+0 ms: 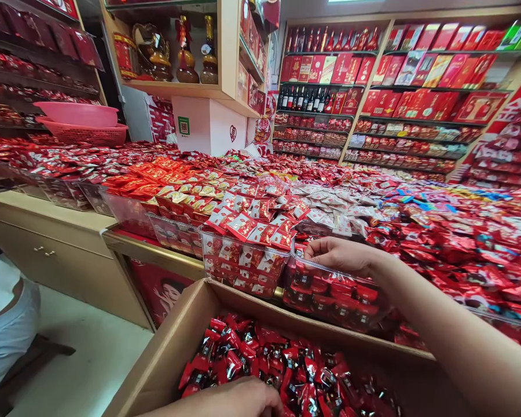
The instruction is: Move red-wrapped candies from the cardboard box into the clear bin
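My right hand (342, 256) reaches over the rim of a clear plastic bin (369, 277) that holds red-and-black wrapped candies. Its fingers are curled together just inside the bin, and what they hold, if anything, is hidden. Low in the picture, my left hand (243, 398) rests on the loose red-and-black wrapped candies (304, 370) in an open cardboard box (165, 353). The left fingers bend downward and their tips are out of sight, so I cannot make out what is in them. The box stands directly in front of the bin.
To the left of the bin is another clear bin (243, 260) heaped with red-and-white packets. More filled bins spread across the counter. Pink plastic baskets (82, 133) are stacked at the back left. A seated person (8, 324) is partly visible at the left edge.
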`<state>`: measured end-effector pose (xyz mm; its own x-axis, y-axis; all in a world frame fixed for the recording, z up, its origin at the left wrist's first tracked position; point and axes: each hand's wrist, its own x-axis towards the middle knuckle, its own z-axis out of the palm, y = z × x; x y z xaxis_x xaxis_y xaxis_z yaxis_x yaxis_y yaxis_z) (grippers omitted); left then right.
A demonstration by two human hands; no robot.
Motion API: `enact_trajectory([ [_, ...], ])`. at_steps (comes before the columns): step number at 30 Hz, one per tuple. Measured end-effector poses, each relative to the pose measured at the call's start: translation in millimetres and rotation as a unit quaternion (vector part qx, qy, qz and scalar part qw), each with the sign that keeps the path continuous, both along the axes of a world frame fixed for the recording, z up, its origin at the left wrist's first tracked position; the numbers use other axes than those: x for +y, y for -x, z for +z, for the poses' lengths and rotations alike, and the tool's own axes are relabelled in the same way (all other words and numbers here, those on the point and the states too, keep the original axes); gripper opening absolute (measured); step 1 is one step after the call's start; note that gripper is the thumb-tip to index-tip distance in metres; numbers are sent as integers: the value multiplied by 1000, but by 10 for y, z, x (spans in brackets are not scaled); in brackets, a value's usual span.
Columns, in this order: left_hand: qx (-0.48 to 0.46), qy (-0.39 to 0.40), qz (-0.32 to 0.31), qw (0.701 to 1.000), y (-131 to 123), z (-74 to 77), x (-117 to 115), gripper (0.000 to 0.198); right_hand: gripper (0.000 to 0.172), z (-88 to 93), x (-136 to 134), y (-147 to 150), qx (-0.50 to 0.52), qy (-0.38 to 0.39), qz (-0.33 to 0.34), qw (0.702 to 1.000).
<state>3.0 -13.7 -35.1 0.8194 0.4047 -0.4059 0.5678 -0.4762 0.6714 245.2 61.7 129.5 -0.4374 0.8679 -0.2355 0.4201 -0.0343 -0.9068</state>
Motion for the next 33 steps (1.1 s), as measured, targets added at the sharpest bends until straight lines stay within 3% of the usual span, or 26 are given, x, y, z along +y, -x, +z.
enact_trajectory([
  [4,12,-6,-1,1000,-10,5,4,34,17,19,2,-5,-4,-3,-1,1000],
  [10,10,-10,-7,1000,-12,37,4,35,17,84,-4,-14,0,-52,-83,995],
  [15,17,-17,-9,1000,-15,118,-12,36,11,49,5,-28,-42,-42,-26,998],
  [19,23,-20,-13,999,-24,151,-14,38,16,3,11,-24,-54,-13,-4,998],
  [33,48,-28,-29,998,-17,91,-11,38,22,-29,26,2,-84,-32,-11,996],
])
